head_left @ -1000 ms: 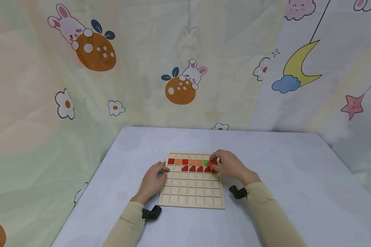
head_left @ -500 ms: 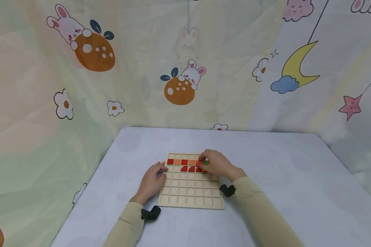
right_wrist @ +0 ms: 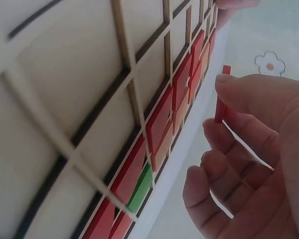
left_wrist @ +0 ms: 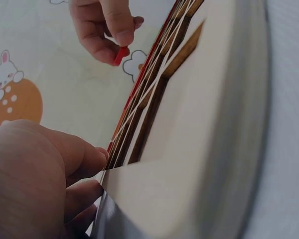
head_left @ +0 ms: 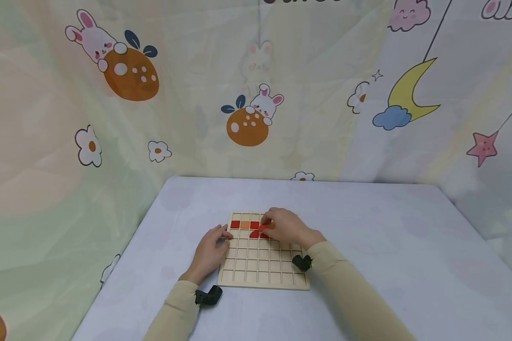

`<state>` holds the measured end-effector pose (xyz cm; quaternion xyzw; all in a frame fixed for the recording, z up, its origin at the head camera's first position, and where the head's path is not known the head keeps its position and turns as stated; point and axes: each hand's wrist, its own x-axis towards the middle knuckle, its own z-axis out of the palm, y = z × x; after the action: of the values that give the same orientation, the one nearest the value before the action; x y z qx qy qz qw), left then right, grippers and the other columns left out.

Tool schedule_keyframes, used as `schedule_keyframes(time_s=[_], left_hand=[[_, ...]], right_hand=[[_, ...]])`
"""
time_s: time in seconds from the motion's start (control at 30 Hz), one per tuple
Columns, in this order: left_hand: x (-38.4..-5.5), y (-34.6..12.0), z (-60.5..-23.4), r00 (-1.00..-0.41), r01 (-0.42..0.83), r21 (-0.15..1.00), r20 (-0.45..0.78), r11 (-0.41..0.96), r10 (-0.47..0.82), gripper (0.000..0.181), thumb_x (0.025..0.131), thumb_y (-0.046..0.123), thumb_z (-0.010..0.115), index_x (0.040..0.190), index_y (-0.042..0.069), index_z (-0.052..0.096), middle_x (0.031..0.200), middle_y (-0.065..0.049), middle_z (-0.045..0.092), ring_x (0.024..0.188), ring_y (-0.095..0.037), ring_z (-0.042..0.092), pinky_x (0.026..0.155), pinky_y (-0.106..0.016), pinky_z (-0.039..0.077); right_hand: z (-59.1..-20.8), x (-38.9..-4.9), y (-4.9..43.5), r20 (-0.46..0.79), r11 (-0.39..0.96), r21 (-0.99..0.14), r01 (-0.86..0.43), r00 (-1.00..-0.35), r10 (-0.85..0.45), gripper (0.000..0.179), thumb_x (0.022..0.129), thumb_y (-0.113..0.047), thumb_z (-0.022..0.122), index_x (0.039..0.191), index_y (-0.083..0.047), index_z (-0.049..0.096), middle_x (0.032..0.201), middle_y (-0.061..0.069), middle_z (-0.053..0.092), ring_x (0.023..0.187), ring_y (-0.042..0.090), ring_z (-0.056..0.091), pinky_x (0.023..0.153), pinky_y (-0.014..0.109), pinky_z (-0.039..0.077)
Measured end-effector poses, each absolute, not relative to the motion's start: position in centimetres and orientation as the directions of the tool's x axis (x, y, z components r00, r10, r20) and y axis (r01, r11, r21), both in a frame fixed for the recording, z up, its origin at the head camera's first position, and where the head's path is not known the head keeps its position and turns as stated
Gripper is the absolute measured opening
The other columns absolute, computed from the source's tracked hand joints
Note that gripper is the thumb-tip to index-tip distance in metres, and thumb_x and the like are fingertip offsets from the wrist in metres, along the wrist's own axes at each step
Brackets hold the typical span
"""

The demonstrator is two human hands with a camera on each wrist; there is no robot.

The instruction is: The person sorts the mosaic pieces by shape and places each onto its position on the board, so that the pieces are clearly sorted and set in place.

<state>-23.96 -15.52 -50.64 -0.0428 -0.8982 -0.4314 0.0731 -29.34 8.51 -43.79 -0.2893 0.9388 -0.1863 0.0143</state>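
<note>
A square wooden grid board lies on the table. Thin red, orange and green tiles fill part of its upper rows, including a red square tile, an orange tile and a green tile. Between thumb and index finger, my right hand pinches a small red tile above these rows; it shows edge-on in the right wrist view. My right hand's other fingers curl loosely. At the board's left edge rests my left hand, fingertips touching the rim, fingers relaxed.
A pale cloth covers the table. Behind it hangs a curtain printed with rabbits, flowers and a moon. Each wrist wears a black camera, the left wrist camera being just in front of the board's lower left corner.
My right hand has moved left along the upper rows with the red tile, from the board's right end toward its middle. My left hand stays at the left edge.
</note>
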Motion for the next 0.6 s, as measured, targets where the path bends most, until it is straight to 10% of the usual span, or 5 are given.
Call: schedule_keyframes(time_s=[0.6], left_hand=[[-23.9,-15.7,-50.8,-0.982,0.170,0.757,0.187,0.631,0.041,0.013,0.090,0.008,0.063,0.089,0.020,0.069,0.145,-0.008,0.051,0.141,-0.030,0.036,0.115,-0.055,0.025]], right_hand=[[-44.3,-29.3,5.1,0.006,0.765,-0.337,-0.549,-0.814,-0.581,0.021,0.090,-0.027,0.071,0.108,-0.016,0.071,0.097,-0.008,0.062,0.084,0.011,0.054,0.080,0.027,0.050]])
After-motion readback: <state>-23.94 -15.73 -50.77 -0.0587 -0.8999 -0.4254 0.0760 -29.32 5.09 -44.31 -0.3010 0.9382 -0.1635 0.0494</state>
